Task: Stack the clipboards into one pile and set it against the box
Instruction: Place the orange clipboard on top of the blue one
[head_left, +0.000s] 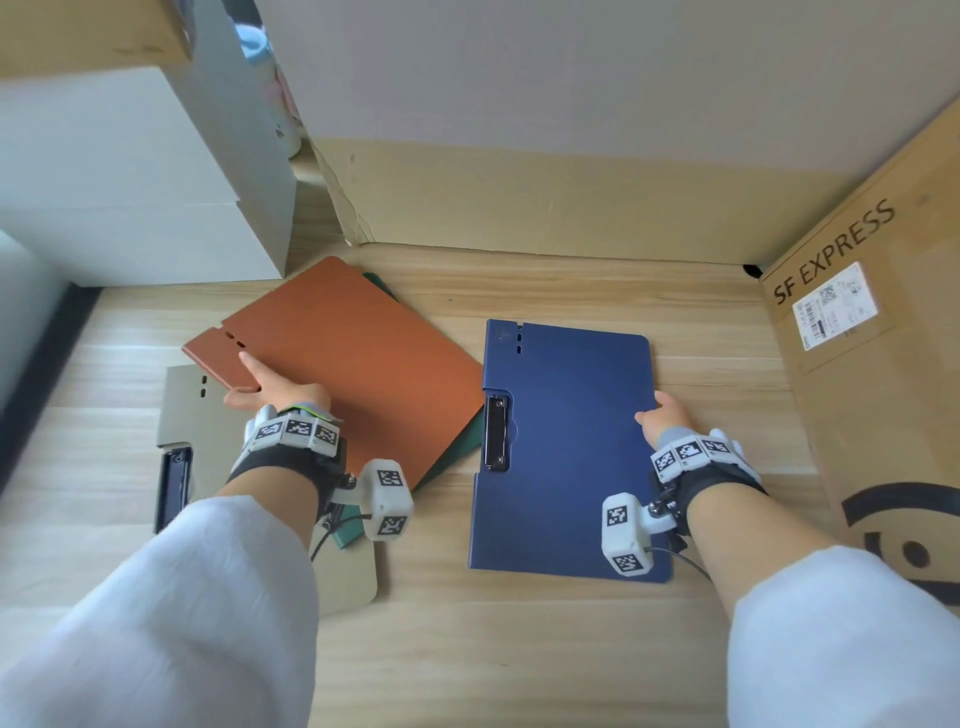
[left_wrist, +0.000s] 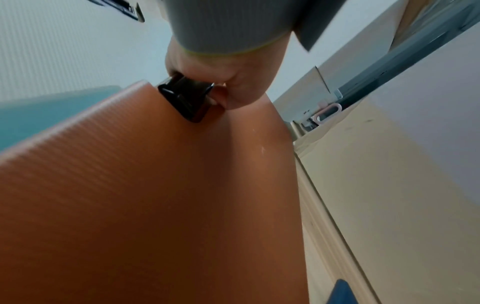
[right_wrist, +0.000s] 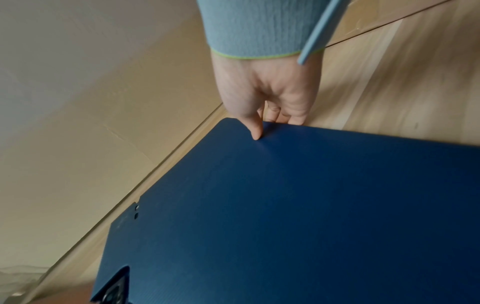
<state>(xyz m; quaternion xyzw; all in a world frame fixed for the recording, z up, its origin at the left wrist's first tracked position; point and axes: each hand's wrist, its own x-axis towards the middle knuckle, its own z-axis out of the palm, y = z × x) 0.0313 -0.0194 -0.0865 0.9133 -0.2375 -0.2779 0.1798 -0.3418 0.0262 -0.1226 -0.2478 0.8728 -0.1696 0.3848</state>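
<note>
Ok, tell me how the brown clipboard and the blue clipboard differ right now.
The brown clipboard lies skewed on top of a green one; the blue clipboard lies squarely on the bare floor, alone. The left hand grips the brown one at its clip end; the right hand pinches the blue one's plain right edge. The blue one's clip shows in the head view; the brown one's does not. Both look alike in shape and size.

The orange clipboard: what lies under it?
Under the orange clipboard a green clipboard shows at its edges; the rest of it is covered. The left hand holds the orange one's clip end.
</note>
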